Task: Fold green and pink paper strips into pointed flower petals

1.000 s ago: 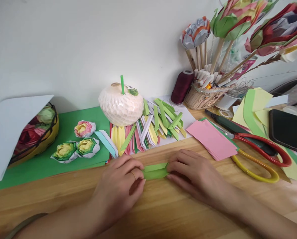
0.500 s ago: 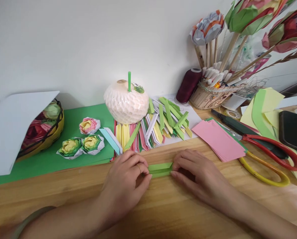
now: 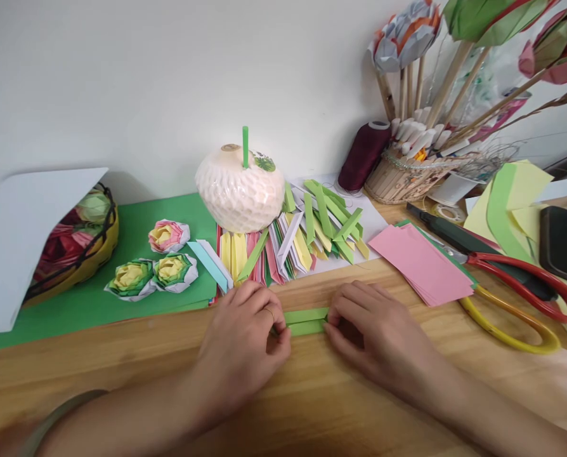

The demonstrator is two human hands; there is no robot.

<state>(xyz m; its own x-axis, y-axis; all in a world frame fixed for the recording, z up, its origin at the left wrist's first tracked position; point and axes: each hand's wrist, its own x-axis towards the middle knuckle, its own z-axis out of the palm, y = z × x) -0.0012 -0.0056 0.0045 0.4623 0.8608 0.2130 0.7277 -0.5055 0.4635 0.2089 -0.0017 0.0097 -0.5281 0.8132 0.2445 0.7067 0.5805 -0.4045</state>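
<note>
A light green folded paper strip (image 3: 306,321) lies low over the wooden table, with a lengthwise crease along its middle. My left hand (image 3: 250,339) pinches its left end between thumb and fingers; a ring shows on one finger. At the other end, my right hand (image 3: 369,330) is closed on the strip in the same way. Both ends are hidden under the fingertips. Just beyond my hands lie many folded paper pieces (image 3: 321,219) in green, white, yellow and pink. A blue and white folded piece (image 3: 211,263) rests near my left hand.
Three paper flowers (image 3: 175,271) sit on green sheets (image 3: 179,206), beside a basket (image 3: 107,235) partly under white paper. Behind stands a white textured container (image 3: 240,197) with a green straw. Pink paper (image 3: 421,260), scissors (image 3: 516,263), a phone (image 3: 566,244) and a thread spool (image 3: 363,155) are at right.
The strip's raised upper flap now looks flatter and its crease is more open. Both hands keep hold of the ends. The view has shifted slightly.
</note>
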